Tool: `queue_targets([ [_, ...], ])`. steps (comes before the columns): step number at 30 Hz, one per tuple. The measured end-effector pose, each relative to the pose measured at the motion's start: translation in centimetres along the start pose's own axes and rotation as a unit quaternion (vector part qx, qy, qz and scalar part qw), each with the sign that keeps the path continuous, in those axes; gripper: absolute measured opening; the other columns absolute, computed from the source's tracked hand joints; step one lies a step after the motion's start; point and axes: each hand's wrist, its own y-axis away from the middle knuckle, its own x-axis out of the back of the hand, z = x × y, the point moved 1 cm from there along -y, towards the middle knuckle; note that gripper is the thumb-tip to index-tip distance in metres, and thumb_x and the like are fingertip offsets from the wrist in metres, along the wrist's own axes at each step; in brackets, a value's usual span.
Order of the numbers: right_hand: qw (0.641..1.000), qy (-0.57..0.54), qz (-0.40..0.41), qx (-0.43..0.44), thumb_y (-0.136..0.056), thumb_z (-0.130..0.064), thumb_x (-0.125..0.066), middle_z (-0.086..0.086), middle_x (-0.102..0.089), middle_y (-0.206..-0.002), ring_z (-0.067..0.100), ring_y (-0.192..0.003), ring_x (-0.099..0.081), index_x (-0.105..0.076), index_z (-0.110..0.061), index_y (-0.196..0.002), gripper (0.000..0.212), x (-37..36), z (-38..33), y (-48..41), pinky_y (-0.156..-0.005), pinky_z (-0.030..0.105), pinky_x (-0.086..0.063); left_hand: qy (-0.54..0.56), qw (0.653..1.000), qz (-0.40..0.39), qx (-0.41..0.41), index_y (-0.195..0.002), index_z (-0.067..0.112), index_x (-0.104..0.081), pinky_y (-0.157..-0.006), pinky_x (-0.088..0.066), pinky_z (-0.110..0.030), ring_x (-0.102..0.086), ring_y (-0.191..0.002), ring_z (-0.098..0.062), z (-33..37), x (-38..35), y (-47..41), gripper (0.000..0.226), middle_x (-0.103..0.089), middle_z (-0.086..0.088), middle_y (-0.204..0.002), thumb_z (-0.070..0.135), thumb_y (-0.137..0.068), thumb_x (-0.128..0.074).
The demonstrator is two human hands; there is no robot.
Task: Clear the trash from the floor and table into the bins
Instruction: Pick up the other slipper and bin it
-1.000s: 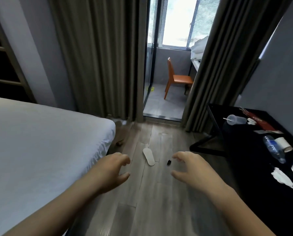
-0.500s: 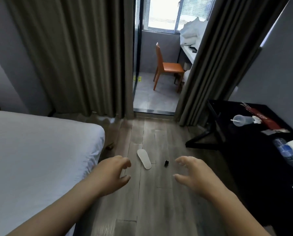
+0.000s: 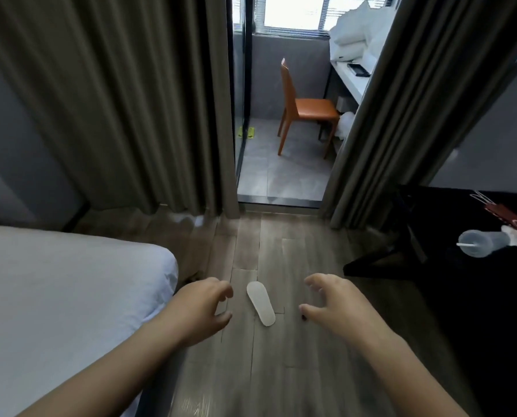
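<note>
- On the wooden floor (image 3: 251,371), between left hand (image 3: 201,311) and right hand (image 3: 338,305): white insole (image 3: 260,303), lying flat, touched by neither.
- Both hands empty, fingers loosely curled, above the floor.
- Beside the right thumb: small dark scrap (image 3: 303,317), partly hidden.
- On the black desk (image 3: 461,284) at right: clear cup (image 3: 476,242) tipped on its side, white tissue (image 3: 513,236) against it.
- At left: white bed (image 3: 55,281).

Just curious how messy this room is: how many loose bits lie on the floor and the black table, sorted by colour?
White: 2, flat sole-shaped piece, crumpled tissue
Clear: 1, plastic cup
Red: 1, paper packet
Dark: 1, small scrap
Total: 5
</note>
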Motion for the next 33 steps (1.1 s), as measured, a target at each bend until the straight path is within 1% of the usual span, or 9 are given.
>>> queue_targets([
  [3,1.000,0.002,-0.012,0.000,-0.084,-0.042,-0.067,-0.010,-0.056,-0.125,0.006,-0.113,-0.053,-0.052,-0.029,-0.131,0.051,0.5,0.7,-4.2,-0.091,0.022,-0.045,0.014,1.000,-0.011,0.004,-0.113,0.025,-0.057,-0.079,-0.046,-0.020,-0.056,-0.093,-0.007,-1.0,-0.6,-3.7,0.030,-0.059,0.008,-0.109,0.039,-0.087,-0.059],
  [5,1.000,-0.009,-0.021,-0.007,-0.083,-0.041,-0.067,-0.009,-0.057,-0.124,0.006,-0.113,-0.053,-0.053,-0.028,-0.130,0.051,0.5,1.2,-6.2,-0.090,0.022,-0.044,0.020,0.999,-0.033,0.007,-0.114,0.025,-0.057,-0.081,-0.045,-0.019,-0.055,-0.095,-0.005,-1.9,-1.2,-5.6,0.031,-0.059,0.009,-0.110,0.040,-0.087,-0.058],
  [9,0.999,-0.011,-0.042,-0.022,-0.082,-0.040,-0.067,-0.008,-0.058,-0.122,0.007,-0.113,-0.053,-0.054,-0.027,-0.129,0.050,0.1,1.7,-10.7,-0.088,0.022,-0.043,0.025,0.997,-0.068,0.013,-0.115,0.026,-0.056,-0.084,-0.047,-0.021,-0.056,-0.098,-0.006,-4.2,-1.7,-10.1,0.031,-0.058,0.009,-0.112,0.040,-0.088,-0.058],
  [14,0.997,-0.015,-0.056,-0.053,-0.083,-0.040,-0.067,-0.006,-0.058,-0.122,0.008,-0.114,-0.053,-0.055,-0.026,-0.128,0.049,-1.3,1.6,-17.2,-0.092,0.024,-0.045,0.032,0.994,-0.101,-0.002,-0.116,0.026,-0.056,-0.075,-0.039,-0.014,-0.053,-0.092,-0.003,-8.2,-2.5,-16.7,0.030,-0.058,0.010,-0.112,0.039,-0.089,-0.058],
  [19,0.992,-0.002,-0.098,-0.081,-0.084,-0.042,-0.064,-0.008,-0.057,-0.123,0.008,-0.116,-0.052,-0.054,-0.027,-0.128,0.047,-4.1,0.7,-24.7,-0.092,0.021,-0.042,0.040,0.990,-0.138,0.004,-0.117,0.025,-0.056,-0.077,-0.042,-0.020,-0.056,-0.097,-0.008,-13.7,-4.3,-23.5,0.032,-0.059,0.007,-0.111,0.040,-0.088,-0.056],
  [23,0.987,-0.001,-0.120,-0.108,-0.084,-0.040,-0.062,-0.006,-0.058,-0.123,0.010,-0.116,-0.053,-0.055,-0.024,-0.126,0.046,-7.4,0.8,-30.7,-0.091,0.022,-0.041,0.041,0.982,-0.182,0.017,-0.116,0.024,-0.056,-0.080,-0.044,-0.024,-0.057,-0.099,-0.012,-18.2,-7.2,-28.8,0.032,-0.060,0.005,-0.111,0.039,-0.087,-0.055],
  [28,0.981,-0.008,-0.132,-0.146,-0.085,-0.037,-0.062,-0.005,-0.057,-0.125,0.011,-0.118,-0.053,-0.053,-0.024,-0.130,0.048,-12.0,3.0,-36.3,-0.091,0.024,-0.041,0.047,0.973,-0.224,0.043,-0.115,0.022,-0.057,-0.081,-0.046,-0.026,-0.058,-0.099,-0.014,-22.1,-12.2,-33.8,0.031,-0.061,0.003,-0.111,0.036,-0.087,-0.055],
  [33,0.975,-0.020,-0.146,-0.164,-0.084,-0.037,-0.062,-0.005,-0.057,-0.127,0.010,-0.120,-0.053,-0.053,-0.025,-0.130,0.048,-16.5,6.6,-40.6,-0.091,0.024,-0.041,0.051,0.966,-0.241,0.078,-0.119,0.021,-0.056,-0.088,-0.049,-0.031,-0.058,-0.103,-0.017,-23.9,-17.3,-37.4,0.032,-0.060,0.001,-0.115,0.034,-0.090,-0.052],
])
